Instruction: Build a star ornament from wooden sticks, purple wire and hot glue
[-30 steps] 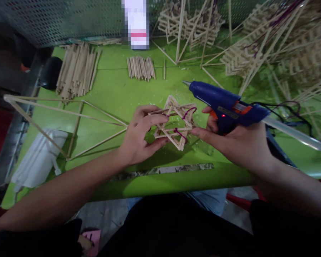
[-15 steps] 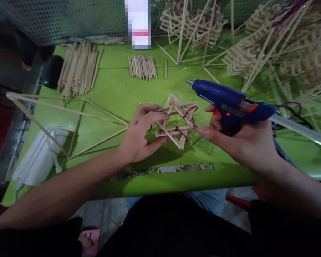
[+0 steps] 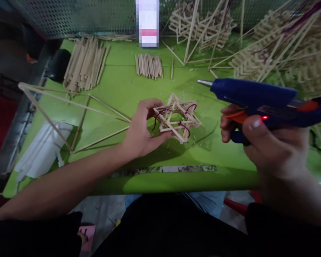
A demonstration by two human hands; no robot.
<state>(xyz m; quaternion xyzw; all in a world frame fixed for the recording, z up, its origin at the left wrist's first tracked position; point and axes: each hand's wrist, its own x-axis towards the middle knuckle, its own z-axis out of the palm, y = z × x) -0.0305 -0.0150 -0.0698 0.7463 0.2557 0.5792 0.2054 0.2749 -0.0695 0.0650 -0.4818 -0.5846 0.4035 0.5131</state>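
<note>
My left hand [image 3: 146, 130] grips the left side of a small star-shaped frame [image 3: 180, 123] made of thin wooden sticks, with purple cord loops tied on it. The star sits low over the green table, at the middle of the view. Off to the right, my right hand [image 3: 273, 142] is wrapped round a blue hot glue gun [image 3: 251, 92] with an orange trigger and a lit red light. Its metal nozzle points left, up from the star and apart from it. A larger triangular stick frame [image 3: 81, 123] lies left of my left hand.
A bundle of long sticks [image 3: 84, 64], short sticks [image 3: 149, 66] and one loose stick [image 3: 172, 69] lie on the green table [image 3: 117, 82]. Stacked star frames [image 3: 203, 26] fill the back right. A white power strip [image 3: 46, 148] lies at left; a perforated panel [image 3: 96, 18] stands behind.
The glue gun in my right hand has moved right, away from the star, and come nearer the camera. My left-hand fingers have shifted on the star, uncovering a purple cord.
</note>
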